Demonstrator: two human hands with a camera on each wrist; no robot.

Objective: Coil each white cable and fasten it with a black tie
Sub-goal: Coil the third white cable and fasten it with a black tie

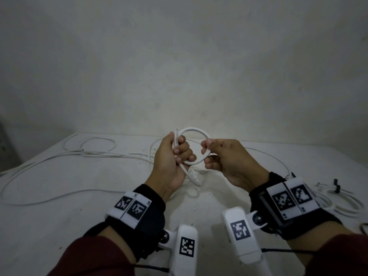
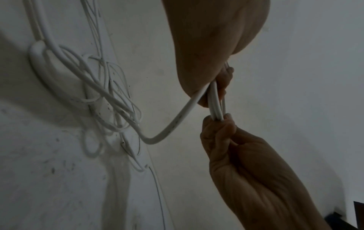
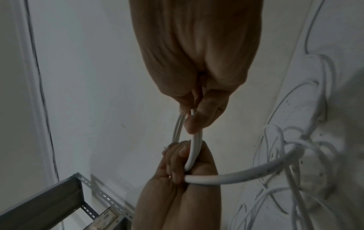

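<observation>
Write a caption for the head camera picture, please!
Two hands, left and right, hold a small white cable loop above the table.

head: above, forward-down | wrists: close, along hands | shared: loop (image 1: 194, 145)

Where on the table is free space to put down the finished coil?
Free: the near-left table, bordered by the long loose cable and the left hand. Crowded: the tangle under both hands, and the tied coil beyond the right hand.
</observation>
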